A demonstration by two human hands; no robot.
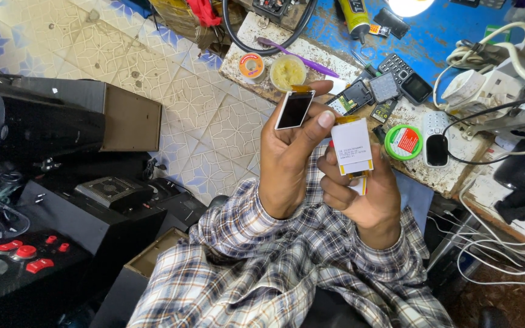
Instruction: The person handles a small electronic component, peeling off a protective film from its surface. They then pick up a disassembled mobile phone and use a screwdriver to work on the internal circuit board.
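Note:
My left hand (290, 164) pinches a small phone display (295, 109), dark glass in a white frame with an orange flex tab on top, between thumb and fingers. My right hand (360, 194) holds a second small display module (352, 146) with its white back and a label facing me, yellow tape at its lower edge. Both hands are raised side by side above my lap, with checked shirt sleeves (262, 243) below. The two modules are close together and do not touch.
A worn workbench (423, 173) behind the hands carries opened keypad phones (405, 79), a tub of yellow paste (287, 71), a solder spool (251, 65), a green tape roll (403, 142), a glue tube (355, 15) and white cables (505, 255). Black speaker boxes (50, 121) stand left on the tiled floor.

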